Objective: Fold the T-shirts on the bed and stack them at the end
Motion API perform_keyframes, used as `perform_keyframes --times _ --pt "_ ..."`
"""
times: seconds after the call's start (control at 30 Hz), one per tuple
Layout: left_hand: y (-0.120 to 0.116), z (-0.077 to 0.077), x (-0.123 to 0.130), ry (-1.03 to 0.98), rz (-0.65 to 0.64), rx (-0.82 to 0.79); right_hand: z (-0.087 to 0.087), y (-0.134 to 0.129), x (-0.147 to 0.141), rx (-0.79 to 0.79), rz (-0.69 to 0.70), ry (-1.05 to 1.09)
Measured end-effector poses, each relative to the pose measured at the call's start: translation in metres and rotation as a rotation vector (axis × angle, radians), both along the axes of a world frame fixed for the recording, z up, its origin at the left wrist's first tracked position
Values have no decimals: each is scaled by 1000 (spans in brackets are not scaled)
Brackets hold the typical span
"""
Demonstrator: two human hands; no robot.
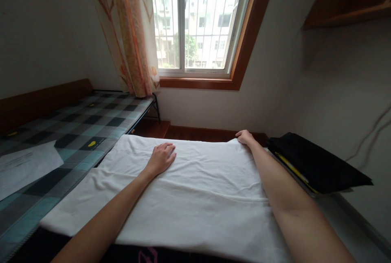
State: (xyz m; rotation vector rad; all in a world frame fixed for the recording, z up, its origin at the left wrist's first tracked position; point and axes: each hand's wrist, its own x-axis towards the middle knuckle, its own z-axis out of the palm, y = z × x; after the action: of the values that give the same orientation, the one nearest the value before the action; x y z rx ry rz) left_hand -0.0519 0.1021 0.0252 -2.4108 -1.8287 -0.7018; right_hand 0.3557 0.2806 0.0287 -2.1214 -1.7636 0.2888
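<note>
A white cloth (195,173) lies spread over a flat surface in front of me, with soft creases across it. My left hand (161,158) rests palm down on the cloth, left of its middle, fingers apart and holding nothing. At the cloth's far right corner is my right hand (244,136), its fingers closed on the edge of the fabric, which lifts slightly there. Under the cloth's near edge shows a dark fabric with a pink mark (148,255).
To the left stands a bed with a checked mattress (113,121) and a paper sheet (27,169) on it. Black folders (314,161) lie at the right beside my right forearm. A curtain (134,31) hangs by the window (182,18); a wooden shelf (351,16) is upper right.
</note>
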Motion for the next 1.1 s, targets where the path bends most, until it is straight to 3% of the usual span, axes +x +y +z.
perform_keyframes --times 0.1,0.33,0.53,0.77,0.97,1.1 --pt "0 0 1 -2 5 -3 8 -1 0 -12 -41 105" --pt "-1 3 2 -2 8 4 39 -17 -8 159 18 280" --pt "-2 0 0 6 3 13 48 -39 -9 170 25 293" --pt "-2 -1 0 -1 -5 29 49 -50 -16 42 -85 158" --pt "-2 1 1 -11 3 14 55 -57 -39 -240 -117 -172" --pt "-1 0 0 -8 5 21 58 -57 -52 -297 -140 -310"
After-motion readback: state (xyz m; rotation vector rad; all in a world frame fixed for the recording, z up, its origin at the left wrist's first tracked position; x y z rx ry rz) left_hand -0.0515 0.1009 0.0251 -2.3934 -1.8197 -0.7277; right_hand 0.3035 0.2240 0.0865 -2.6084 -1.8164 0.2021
